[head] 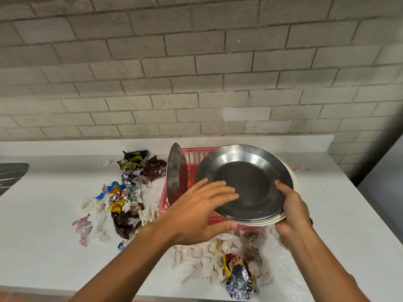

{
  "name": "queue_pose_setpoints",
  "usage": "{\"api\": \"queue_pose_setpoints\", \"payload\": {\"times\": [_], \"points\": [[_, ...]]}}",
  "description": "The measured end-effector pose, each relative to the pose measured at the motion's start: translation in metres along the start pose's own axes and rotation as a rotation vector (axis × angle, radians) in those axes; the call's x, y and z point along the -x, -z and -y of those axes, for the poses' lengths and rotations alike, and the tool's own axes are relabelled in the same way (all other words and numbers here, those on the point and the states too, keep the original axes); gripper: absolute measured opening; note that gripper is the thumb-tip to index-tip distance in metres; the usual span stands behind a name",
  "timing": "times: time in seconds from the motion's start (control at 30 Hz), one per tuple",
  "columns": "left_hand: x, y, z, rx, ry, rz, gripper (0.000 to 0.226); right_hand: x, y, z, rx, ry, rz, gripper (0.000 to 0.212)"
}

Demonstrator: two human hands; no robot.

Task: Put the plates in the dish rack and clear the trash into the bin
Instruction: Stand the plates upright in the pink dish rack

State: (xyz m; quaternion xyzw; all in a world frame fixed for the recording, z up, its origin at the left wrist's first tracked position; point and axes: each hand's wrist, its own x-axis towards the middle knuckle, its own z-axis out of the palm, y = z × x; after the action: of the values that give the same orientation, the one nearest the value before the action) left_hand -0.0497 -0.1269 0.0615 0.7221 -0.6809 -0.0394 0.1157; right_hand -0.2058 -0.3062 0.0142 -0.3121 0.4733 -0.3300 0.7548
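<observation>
Already the rack (196, 156) holds one plate (175, 171); right hand (292, 208) grips a stack (244, 184).

The round steel plates (246, 182) are dull silver-grey, the slatted plastic dish rack (194, 158) pinkish red. The crumpled snack wrappers (128, 188) show green, yellow, blue, maroon and silver foil on the white desk (43, 214), below a pale grey wall (196, 62) of staggered bricks.

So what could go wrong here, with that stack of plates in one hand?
The stack is tilted and only the right hand grips it, at one edge, so plates might slide off. Swinging it in could also knock over the upright plate standing in the rack.
</observation>
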Motion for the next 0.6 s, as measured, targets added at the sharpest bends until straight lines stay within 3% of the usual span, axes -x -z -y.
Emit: {"api": "queue_pose_setpoints", "payload": {"times": [0.13, 0.2, 0.3, 0.6], "points": [[-0.006, -0.010, 0.004, -0.126, -0.073, 0.100, 0.061, 0.010, -0.002, 0.002, -0.039, -0.031, 0.029, 0.032], [-0.007, -0.014, 0.004, -0.152, -0.098, 0.095, 0.058, 0.011, -0.002, 0.003, -0.055, -0.037, 0.029, 0.045], [-0.007, -0.017, 0.002, -0.129, -0.121, 0.038, 0.054, 0.013, -0.003, 0.007, -0.066, -0.048, -0.007, 0.058], [-0.001, -0.012, -0.002, 0.041, -0.155, -0.124, 0.040, 0.022, -0.002, 0.012, -0.103, -0.060, -0.026, 0.060]]}}
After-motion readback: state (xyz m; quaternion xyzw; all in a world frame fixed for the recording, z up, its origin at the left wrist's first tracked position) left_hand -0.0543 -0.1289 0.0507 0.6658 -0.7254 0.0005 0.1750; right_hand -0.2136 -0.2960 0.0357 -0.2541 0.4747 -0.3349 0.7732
